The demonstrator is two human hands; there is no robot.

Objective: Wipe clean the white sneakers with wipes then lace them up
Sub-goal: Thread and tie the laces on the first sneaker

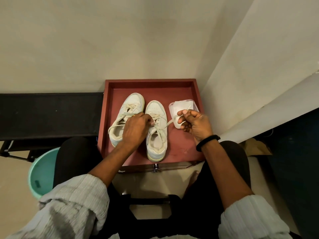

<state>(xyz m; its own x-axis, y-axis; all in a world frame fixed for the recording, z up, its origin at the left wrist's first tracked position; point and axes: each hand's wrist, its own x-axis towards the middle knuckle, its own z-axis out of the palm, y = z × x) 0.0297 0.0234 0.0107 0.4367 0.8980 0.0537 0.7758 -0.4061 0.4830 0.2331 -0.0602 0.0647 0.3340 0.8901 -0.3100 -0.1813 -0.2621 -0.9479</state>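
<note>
**Lacing stage.** Two white sneakers stood side by side with toes pointing away from the person, their sole edges yellowed. The right grip (193, 125) was clenched round the free end of a cream lace (170, 122), drawn taut from the right sneaker (156, 109). The left grip (136, 128) pinched the same lace at the eyelets, its wrist crossing the loosely laced left sneaker (133, 100). Both shoes rested on a red table (150, 81) whose raised rim enclosed them. Bare surface lay open nearer the person than the right grip. Just beyond that grip sat a clear tub of wipes (183, 105). Outward of the left grip stood a black bench (48, 112) and a teal bucket (41, 169).
</note>
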